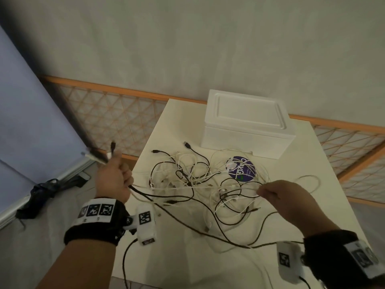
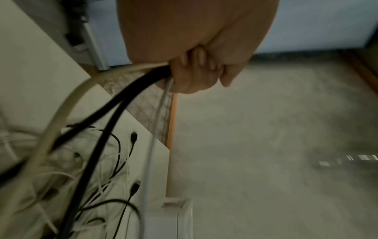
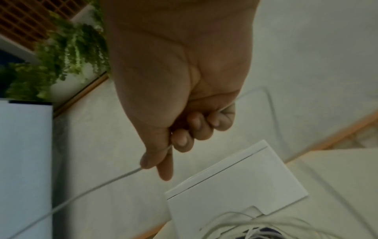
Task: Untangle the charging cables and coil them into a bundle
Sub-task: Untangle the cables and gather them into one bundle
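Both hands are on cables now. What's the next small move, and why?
Probably slide the right hand along the thin white cable it pinches, away from the left hand, which grips several cable ends. That strand still crosses the black-and-white tangle on the white table.

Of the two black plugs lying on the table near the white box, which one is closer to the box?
The right black plug, the wider one, lies just before the white box. The smaller plug lies farther left.
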`<action>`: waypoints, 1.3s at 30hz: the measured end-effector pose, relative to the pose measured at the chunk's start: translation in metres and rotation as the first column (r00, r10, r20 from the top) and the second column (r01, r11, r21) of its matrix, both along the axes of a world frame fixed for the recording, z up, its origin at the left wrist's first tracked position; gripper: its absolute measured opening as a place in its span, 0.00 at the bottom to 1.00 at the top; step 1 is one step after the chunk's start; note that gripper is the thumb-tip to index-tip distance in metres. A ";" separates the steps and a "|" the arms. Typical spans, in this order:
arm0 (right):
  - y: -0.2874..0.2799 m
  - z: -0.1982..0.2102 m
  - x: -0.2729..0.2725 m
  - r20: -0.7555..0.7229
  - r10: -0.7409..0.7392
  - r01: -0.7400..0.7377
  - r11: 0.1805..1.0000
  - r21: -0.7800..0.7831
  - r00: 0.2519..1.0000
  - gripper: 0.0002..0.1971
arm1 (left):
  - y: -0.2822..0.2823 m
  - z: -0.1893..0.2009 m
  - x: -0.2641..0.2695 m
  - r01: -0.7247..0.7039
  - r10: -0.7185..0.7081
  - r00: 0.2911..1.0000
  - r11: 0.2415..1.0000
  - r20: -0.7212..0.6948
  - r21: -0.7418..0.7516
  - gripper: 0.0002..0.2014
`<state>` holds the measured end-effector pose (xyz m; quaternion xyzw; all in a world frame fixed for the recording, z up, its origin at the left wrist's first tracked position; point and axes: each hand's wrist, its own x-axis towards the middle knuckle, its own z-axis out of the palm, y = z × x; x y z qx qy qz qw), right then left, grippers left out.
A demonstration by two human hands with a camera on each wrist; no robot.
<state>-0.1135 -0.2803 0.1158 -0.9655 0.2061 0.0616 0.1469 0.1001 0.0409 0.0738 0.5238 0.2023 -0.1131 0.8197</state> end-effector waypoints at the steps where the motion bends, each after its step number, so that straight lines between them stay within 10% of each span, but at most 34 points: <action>1: 0.005 0.003 0.003 -0.017 0.021 -0.022 0.998 -0.054 1.000 0.13 | -0.009 0.006 -0.007 0.076 -0.080 0.996 0.993 0.044 0.088 0.16; 5: 0.055 0.010 0.031 0.046 0.248 -0.239 0.961 -0.142 0.968 0.13 | -0.080 0.019 -0.067 0.510 -0.641 0.753 0.711 0.148 0.484 0.14; 8: 0.091 0.013 0.044 0.016 0.447 -0.425 0.861 -0.279 0.894 0.16 | -0.112 0.024 -0.104 0.623 -0.800 0.597 0.509 0.059 0.595 0.18; 13: 0.082 0.012 0.035 -0.085 0.414 -0.421 0.868 -0.265 0.906 0.18 | -0.083 0.019 -0.095 0.865 -0.931 0.364 0.339 0.000 0.370 0.13; 19: 0.050 0.017 0.021 -0.054 0.330 -0.333 0.918 -0.214 0.943 0.15 | -0.055 -0.008 -0.084 0.573 -0.758 0.652 0.506 0.016 0.644 0.09; 23: -0.014 0.033 -0.007 0.121 0.059 -0.053 0.997 -0.055 0.991 0.11 | -0.007 -0.046 -0.055 0.485 -0.639 0.749 0.354 -0.172 0.800 0.09; 28: -0.011 0.001 0.009 0.079 0.171 -0.159 0.978 -0.134 0.982 0.13 | -0.049 -0.043 -0.081 0.222 -0.791 0.604 0.048 -0.099 0.974 0.12; 33: 0.043 -0.032 0.024 -0.011 0.490 -0.477 0.844 -0.245 0.872 0.11 | -0.132 -0.008 -0.135 0.257 -0.967 0.253 0.104 0.037 0.961 0.12; 39: -0.034 -0.023 -0.016 0.137 0.241 -0.246 0.969 0.017 0.961 0.21 | -0.129 -0.014 -0.134 0.473 -0.863 0.506 0.278 0.000 0.836 0.13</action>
